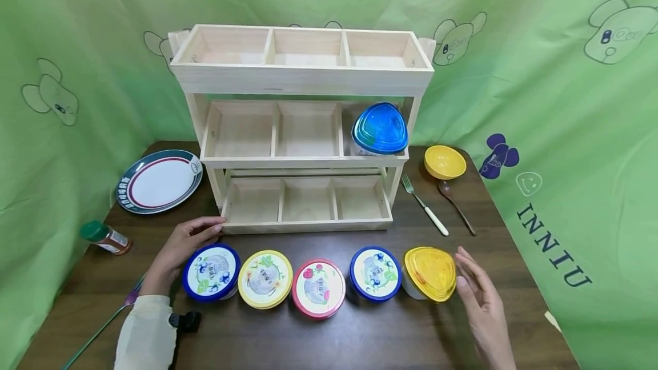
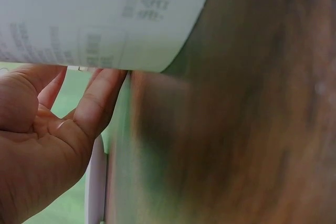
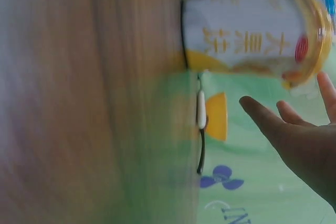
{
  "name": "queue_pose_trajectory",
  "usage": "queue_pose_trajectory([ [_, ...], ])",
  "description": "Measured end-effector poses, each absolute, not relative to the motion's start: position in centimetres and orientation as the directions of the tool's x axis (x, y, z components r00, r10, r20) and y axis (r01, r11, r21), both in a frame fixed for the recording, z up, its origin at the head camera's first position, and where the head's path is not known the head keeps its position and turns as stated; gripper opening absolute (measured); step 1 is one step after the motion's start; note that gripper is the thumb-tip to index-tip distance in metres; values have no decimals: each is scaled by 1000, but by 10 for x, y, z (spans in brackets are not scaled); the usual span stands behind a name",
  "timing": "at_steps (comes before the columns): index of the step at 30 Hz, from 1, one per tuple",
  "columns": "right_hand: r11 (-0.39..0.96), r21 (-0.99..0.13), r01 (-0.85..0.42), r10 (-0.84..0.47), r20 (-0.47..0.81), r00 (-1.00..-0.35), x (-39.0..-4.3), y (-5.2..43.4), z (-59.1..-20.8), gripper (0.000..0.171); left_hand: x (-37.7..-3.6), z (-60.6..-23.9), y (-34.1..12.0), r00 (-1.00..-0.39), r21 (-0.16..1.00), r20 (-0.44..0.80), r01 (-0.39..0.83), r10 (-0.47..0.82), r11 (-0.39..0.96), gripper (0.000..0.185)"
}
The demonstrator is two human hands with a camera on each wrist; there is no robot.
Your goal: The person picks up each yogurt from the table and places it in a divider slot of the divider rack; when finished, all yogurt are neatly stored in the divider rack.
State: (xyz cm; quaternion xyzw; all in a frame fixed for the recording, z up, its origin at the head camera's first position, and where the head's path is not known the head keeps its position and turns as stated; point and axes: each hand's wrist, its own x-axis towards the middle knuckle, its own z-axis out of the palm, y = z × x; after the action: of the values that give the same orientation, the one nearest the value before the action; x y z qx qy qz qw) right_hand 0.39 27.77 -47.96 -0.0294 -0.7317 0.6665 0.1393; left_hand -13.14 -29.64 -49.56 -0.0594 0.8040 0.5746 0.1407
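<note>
My left hand (image 1: pixel 186 248) reaches behind a blue-lidded tub (image 1: pixel 212 272), its fingertips right at the lower left corner of the wooden shelf rack (image 1: pixel 308 226). In the left wrist view the tub's white side (image 2: pixel 105 19) overlaps the fingers. My right hand (image 1: pixel 480 304) is beside the yellow-lidded jar (image 1: pixel 430 274), fingers spread and holding nothing. Seen from the right wrist, that jar (image 3: pixel 247 35) stands upright, with the fingertips close to its lid. Between the hands, a yellow-lidded tub (image 1: pixel 265 279), a red-lidded tub (image 1: pixel 319 289) and another blue-lidded tub (image 1: pixel 375 273) complete the row.
A blue-lidded jar (image 1: pixel 381 128) sits in the rack's middle tier, right compartment. Left are an oval plate (image 1: pixel 161 181), a green-capped spice bottle (image 1: pixel 106 237) and a long thin green utensil (image 1: pixel 97 333). Right are a yellow bowl (image 1: pixel 445 163), fork (image 1: pixel 425 205) and wooden spoon (image 1: pixel 457 207).
</note>
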Motion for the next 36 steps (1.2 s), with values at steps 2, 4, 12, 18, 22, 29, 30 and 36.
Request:
queue_pose_trajectory([
  [2, 145, -981, -132, 204, 161, -966, 4, 273, -480, 38, -132, -496, -295, -954, 908, -293, -255, 67, 332, 48],
  [4, 168, -978, -126, 174, 155, -972, 4, 271, -481, 36, -132, -496, -294, -955, 909, -290, -253, 64, 330, 48],
  [12, 159, -975, -153, 141, 175, -974, 4, 266, -485, 32, -130, -495, -291, -958, 910, -280, -243, 65, 336, 48],
  [18, 148, -979, -139, 152, 161, -975, 6, 262, -491, 33, -125, -494, -297, -957, 904, -282, -242, 69, 351, 46],
  [22, 121, -988, -93, 179, 114, -977, 7, 262, -488, 29, -131, -492, -295, -960, 897, -268, -221, 74, 383, 49],
  [29, 95, -990, -101, 194, 118, -974, 6, 265, -483, 29, -135, -494, -292, -960, 900, -273, -230, 67, 370, 48],
  [30, 99, -989, -108, 201, 126, -972, 6, 265, -482, 30, -134, -495, -292, -958, 899, -277, -235, 66, 369, 48],
  [36, 74, -992, -106, 230, 120, -966, 6, 271, -475, 32, -132, -496, -293, -955, 893, -291, -249, 59, 375, 48],
])
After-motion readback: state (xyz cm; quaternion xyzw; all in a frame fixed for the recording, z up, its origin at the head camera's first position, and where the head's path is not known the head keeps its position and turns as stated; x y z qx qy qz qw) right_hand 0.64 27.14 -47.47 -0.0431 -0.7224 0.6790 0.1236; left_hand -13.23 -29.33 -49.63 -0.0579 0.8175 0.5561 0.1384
